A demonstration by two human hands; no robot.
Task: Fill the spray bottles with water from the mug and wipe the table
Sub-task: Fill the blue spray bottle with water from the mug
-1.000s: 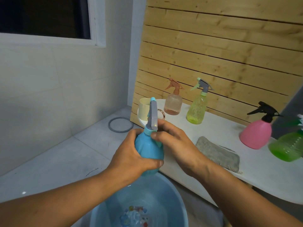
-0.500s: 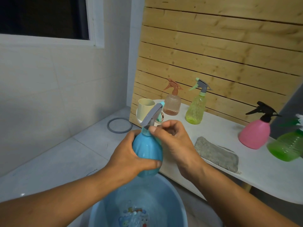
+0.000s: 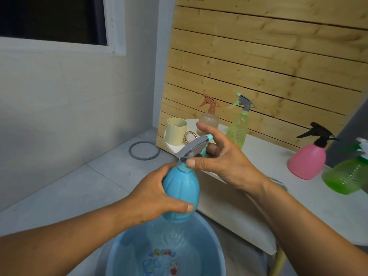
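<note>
Nearest, a round blue plastic basin (image 3: 209, 253) with cartoon prints on its bottom sits below the left hand (image 3: 153, 198), whose fingers wrap the smooth, egg-shaped body of the blue spray bottle (image 3: 182, 188), while the right hand (image 3: 223, 158) touches the collar under its grey trigger head (image 3: 192, 149) with the thumb, the other fingers spread loosely. Beyond, on the matte white table (image 3: 298, 206), stand four more spray bottles: a green ribbed one (image 3: 346, 176), a glossy pink one (image 3: 307, 161), a textured yellow-green one (image 3: 238, 127) and a clear brownish one (image 3: 209, 121). One cream cylindrical mug (image 3: 176, 131) stands at the table's far corner before slatted wooden boards (image 3: 268, 56).
</note>
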